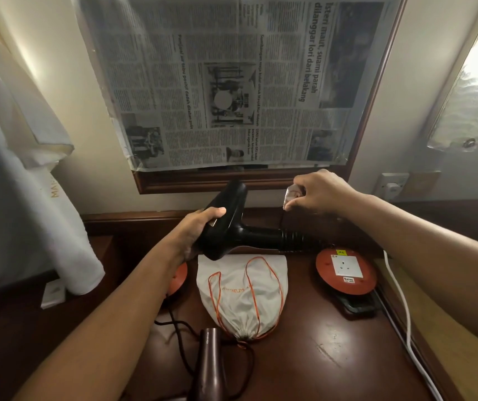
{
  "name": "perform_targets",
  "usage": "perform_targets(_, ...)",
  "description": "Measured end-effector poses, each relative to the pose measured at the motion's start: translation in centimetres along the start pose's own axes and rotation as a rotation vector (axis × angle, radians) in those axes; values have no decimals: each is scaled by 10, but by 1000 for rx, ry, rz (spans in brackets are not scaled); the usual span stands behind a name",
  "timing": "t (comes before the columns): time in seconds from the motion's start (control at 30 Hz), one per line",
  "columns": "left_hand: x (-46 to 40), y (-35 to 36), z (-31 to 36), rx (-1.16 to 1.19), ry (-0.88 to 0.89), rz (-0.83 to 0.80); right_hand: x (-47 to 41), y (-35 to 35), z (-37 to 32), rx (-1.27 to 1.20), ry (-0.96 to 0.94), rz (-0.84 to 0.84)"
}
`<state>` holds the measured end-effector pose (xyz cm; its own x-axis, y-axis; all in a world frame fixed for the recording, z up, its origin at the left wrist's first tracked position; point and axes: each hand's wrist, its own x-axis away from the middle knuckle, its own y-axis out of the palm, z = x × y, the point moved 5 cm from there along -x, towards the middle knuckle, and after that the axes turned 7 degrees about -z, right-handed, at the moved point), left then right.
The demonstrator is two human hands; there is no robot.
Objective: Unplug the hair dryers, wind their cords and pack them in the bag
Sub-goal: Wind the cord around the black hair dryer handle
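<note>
Above the far edge of the dark wooden desk (333, 342), the left hand (194, 227) grips a black hair dryer (232, 224) by its body; the right hand (318, 192) pinches a pale plug (289, 195). Below lie a white drawstring bag (243, 290), a brown hair dryer (211, 363) marked "KHIND", and a red socket reel (344, 267).

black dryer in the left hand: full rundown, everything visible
The black hair dryer looks like glossy plastic, with a ribbed strain relief where the cord leaves the handle. It is held in the air above the white drawstring bag, barrel pointing up toward the framed newspaper, handle pointing right. The left hand grips the barrel. The right hand pinches something pale, maybe its plug, above the handle.
</note>
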<state>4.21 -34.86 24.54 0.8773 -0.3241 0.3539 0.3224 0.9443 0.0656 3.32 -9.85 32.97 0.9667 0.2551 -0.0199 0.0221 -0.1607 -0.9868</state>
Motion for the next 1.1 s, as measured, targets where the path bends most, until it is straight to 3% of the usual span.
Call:
perform_targets(0.2, -12, 4, 3, -86, 80, 216, 3, 10, -15, -20, -31, 65)
perform_targets(0.5, -16, 2, 5, 191, 187, 376, 32, 31, -27, -350, 80, 207)
perform_targets(0.77, -14, 5, 2, 396, 138, 314, 49, 65, -33, -801, 224, 227)
perform_targets(0.93, -10, 6, 1, 425, 102, 249, 58, 88, -38, -1081, 178, 161)
perform_targets(1.1, -10, 11, 1, 413, 91, 150, 54, 100, -33, -1044, 168, 80)
